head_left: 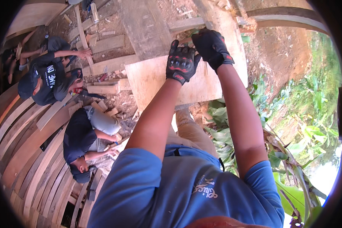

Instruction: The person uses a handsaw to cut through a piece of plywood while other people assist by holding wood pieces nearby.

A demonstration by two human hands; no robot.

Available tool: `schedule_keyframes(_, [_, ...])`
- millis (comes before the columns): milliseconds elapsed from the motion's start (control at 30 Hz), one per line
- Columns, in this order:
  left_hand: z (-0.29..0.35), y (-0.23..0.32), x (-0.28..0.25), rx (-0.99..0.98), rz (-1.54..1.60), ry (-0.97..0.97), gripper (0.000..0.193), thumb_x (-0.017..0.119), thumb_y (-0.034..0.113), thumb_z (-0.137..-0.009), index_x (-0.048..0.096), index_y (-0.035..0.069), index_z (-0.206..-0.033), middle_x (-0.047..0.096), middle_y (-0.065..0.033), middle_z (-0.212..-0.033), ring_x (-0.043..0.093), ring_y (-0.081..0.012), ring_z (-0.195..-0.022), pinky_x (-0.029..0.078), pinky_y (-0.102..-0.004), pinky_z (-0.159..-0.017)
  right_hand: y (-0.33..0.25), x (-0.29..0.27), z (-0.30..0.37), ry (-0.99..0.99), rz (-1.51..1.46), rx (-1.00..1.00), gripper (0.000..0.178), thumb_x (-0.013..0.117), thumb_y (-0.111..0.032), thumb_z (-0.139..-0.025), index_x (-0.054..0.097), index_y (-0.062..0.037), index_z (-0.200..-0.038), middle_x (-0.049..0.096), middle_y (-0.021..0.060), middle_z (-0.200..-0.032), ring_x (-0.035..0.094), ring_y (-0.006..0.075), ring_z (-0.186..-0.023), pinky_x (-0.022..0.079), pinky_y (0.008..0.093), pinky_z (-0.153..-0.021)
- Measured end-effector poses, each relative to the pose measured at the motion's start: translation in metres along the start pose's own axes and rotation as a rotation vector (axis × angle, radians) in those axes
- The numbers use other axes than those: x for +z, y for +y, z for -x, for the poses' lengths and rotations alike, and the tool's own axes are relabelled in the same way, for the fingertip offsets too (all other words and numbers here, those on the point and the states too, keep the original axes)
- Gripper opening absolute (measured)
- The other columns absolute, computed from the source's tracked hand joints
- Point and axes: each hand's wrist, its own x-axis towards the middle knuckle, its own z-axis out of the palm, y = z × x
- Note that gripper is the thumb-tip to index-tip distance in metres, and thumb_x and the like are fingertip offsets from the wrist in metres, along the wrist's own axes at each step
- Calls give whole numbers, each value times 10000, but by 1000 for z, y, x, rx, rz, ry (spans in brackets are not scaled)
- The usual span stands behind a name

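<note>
Both my hands wear black gloves with red marks and are over a pale plywood board point(148, 81) in front of me. My left hand point(181, 64) has its back up and its fingers curled away from view, with the thumb toward the right hand. My right hand point(212, 48) is closed in a fist beside it, slightly farther away. A small reddish-brown piece point(185, 40) shows just beyond the left fingers, partly covered by the gloves. What either hand grips is hidden under the gloves. A weathered grey-brown board point(142, 28) extends away beyond the plywood.
On the left, a person in a dark cap point(51, 78) reaches to a thin wood strip; another person point(81, 135) crouches nearer, and one more sits farther back. Stacked planks point(38, 144) fill the lower left. Wood offcuts point(106, 43) litter the ground. Leafy plants point(292, 125) grow on the right.
</note>
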Motion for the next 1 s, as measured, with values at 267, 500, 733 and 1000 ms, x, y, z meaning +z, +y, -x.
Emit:
schedule_keyframes(267, [13, 42, -15, -120, 34, 253, 364, 643, 409, -1041, 754, 75, -1136, 754, -176, -1079, 679, -409, -1101, 425, -592, -1173, 3, -65, 19, 62, 676, -613, 263, 824, -75, -761, 783, -127, -1015, 794, 157, -966, 781, 384, -1000, 615, 495, -864])
schedule_keyframes(500, [23, 76, -13, -167, 67, 374, 360, 652, 415, -1030, 740, 73, -1099, 744, -180, -1103, 660, -419, -1105, 458, -592, -1087, -2, -95, 33, -72, 650, -558, 229, 825, -94, -764, 801, -154, -983, 793, 150, -942, 775, 382, -956, 617, 487, -837])
schedule_keyframes(733, [31, 87, -25, -150, 71, 322, 350, 683, 414, -1014, 738, 84, -1117, 733, -167, -1070, 671, -399, -1092, 479, -609, -1025, -3, -98, 25, -132, 718, -513, 280, 870, -146, -732, 803, -140, -1003, 807, 122, -994, 787, 353, -998, 623, 478, -880])
schedule_keyframes(1000, [39, 85, -61, -125, 96, 66, 356, 578, 408, -1094, 695, 102, -957, 755, -173, -826, 732, -396, -713, 569, -554, -661, -26, -160, 126, 123, 219, -611, 217, 809, -229, -887, 836, -111, -1066, 795, 117, -910, 758, 228, -797, 593, 382, -707])
